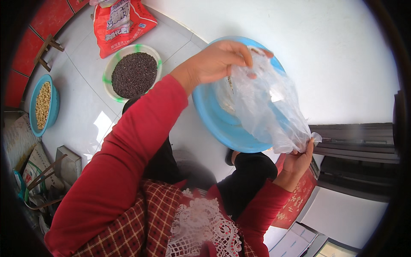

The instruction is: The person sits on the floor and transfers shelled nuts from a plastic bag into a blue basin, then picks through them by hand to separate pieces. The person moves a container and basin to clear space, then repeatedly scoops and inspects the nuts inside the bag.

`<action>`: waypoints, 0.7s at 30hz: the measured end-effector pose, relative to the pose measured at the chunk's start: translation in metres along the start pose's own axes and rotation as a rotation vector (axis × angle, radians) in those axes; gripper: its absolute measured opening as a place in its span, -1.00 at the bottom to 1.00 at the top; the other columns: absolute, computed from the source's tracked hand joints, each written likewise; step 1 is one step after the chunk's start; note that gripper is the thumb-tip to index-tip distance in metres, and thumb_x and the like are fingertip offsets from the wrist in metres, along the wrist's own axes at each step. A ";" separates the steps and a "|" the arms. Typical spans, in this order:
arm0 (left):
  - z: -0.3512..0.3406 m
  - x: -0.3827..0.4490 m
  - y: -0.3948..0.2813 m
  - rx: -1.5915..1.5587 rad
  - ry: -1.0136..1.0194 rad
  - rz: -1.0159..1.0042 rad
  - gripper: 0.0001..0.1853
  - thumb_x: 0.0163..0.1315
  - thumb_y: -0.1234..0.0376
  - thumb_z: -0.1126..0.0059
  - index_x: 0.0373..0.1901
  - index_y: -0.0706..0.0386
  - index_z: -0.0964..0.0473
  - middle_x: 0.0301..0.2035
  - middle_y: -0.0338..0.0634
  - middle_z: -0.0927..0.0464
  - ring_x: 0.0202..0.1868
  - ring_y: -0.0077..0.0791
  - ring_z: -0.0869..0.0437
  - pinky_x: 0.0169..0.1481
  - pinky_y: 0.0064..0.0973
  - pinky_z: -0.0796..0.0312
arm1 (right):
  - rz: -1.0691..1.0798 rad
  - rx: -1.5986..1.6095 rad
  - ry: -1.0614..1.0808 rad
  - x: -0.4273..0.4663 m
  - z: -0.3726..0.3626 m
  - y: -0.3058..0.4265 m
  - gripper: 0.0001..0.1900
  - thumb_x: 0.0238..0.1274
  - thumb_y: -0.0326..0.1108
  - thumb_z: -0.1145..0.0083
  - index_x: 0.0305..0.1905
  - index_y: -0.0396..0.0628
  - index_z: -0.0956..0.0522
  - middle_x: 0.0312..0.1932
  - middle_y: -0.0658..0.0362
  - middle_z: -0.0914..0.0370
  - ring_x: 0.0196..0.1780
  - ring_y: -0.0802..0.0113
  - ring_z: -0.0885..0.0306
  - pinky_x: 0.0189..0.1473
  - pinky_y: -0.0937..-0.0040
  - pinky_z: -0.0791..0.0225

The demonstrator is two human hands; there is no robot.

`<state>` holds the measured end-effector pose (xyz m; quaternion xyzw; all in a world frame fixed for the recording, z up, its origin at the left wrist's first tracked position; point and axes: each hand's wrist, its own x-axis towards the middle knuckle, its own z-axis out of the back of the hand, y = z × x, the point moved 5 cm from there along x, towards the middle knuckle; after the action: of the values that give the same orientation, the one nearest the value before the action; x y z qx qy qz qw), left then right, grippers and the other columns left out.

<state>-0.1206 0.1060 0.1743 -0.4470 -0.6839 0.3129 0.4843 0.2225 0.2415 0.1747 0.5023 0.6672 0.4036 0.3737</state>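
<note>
A thin translucent plastic bag (266, 102) is stretched between my hands over a large blue plastic basin (212, 125). My left hand (221, 61) pinches the bag's upper end between thumb and fingers, above the basin's far part. At the lower right, my right hand (297, 162) grips the gathered opposite end, just past the basin's rim. A slim brown object (230, 84) shows beside the bag below my left hand; what it is I cannot tell. The bag hides much of the basin's inside, where some pale material is partly visible.
A basin of small dark beans (134, 75) stands on the tiled floor, near a red printed sack (123, 27). Farther left are a blue-green basin of peanuts (43, 106) and a small wooden stool (48, 51). A white wall (337, 64) borders the large basin. A red mat (292, 205) lies lower right.
</note>
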 end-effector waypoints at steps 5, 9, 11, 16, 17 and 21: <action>-0.008 -0.005 0.040 1.180 -0.030 0.130 -0.71 0.27 0.48 -0.13 -0.01 0.12 -0.64 0.22 0.11 -0.50 0.27 0.05 -0.49 0.35 -0.27 -0.37 | 0.218 -0.321 0.049 -0.004 -0.009 0.008 -0.79 0.51 -0.29 -0.06 0.07 -0.15 -0.52 -0.11 0.17 -0.62 -0.21 0.50 -0.59 -0.36 0.60 -0.41; -0.020 -0.008 0.039 1.064 -0.294 -0.010 -0.65 0.23 0.39 -0.25 0.08 0.06 -0.62 0.18 0.10 -0.50 0.25 0.12 -0.48 0.37 -0.23 -0.34 | 0.779 -0.896 -0.145 -0.037 -0.048 0.038 -0.73 0.47 -0.44 -0.08 0.17 -0.26 -0.48 0.04 0.04 -0.61 -0.10 0.37 -0.65 -0.10 0.50 -0.54; -0.019 -0.007 0.037 1.016 -0.320 0.025 -0.58 0.19 0.37 -0.30 0.14 0.04 -0.59 0.23 0.07 -0.48 0.29 0.13 -0.44 0.40 -0.22 -0.31 | 0.985 -1.019 -0.097 -0.059 -0.073 0.048 -0.73 0.47 -0.49 -0.06 0.18 -0.30 -0.47 0.07 0.01 -0.61 -0.06 0.35 -0.65 -0.02 0.47 -0.54; -0.029 0.002 0.035 0.921 -0.191 0.052 -0.31 0.10 0.44 -0.31 0.36 0.00 -0.42 0.39 0.03 -0.35 0.48 0.11 -0.23 0.53 -0.19 -0.17 | 0.968 -1.100 0.480 -0.071 -0.130 0.024 -0.71 0.34 -0.61 -0.10 0.12 -0.30 -0.54 -0.02 -0.02 -0.66 -0.05 0.20 -0.67 0.06 0.34 -0.50; -0.033 0.002 0.034 0.873 -0.170 0.014 -0.25 0.10 0.47 -0.29 0.41 -0.02 -0.35 0.39 0.08 -0.34 0.49 0.11 -0.22 0.49 -0.19 -0.22 | 0.938 -1.195 0.596 -0.068 -0.138 0.011 -0.69 0.30 -0.61 -0.13 0.13 -0.27 -0.55 0.00 -0.05 -0.65 -0.03 0.14 -0.67 0.08 0.30 -0.50; -0.040 0.000 0.033 0.767 -0.078 0.006 -0.12 0.10 0.50 -0.22 0.54 -0.01 -0.16 0.43 0.05 -0.29 0.55 0.05 -0.11 0.52 -0.20 -0.17 | 0.628 -1.237 0.620 -0.036 -0.140 -0.027 -0.56 0.23 -0.55 -0.21 0.23 -0.21 -0.49 0.15 -0.12 -0.56 0.19 -0.02 -0.56 0.22 0.18 -0.42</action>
<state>-0.0729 0.1193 0.1592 -0.2231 -0.5338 0.5642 0.5891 0.0934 0.1787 0.2090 0.2313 0.2193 0.9142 0.2502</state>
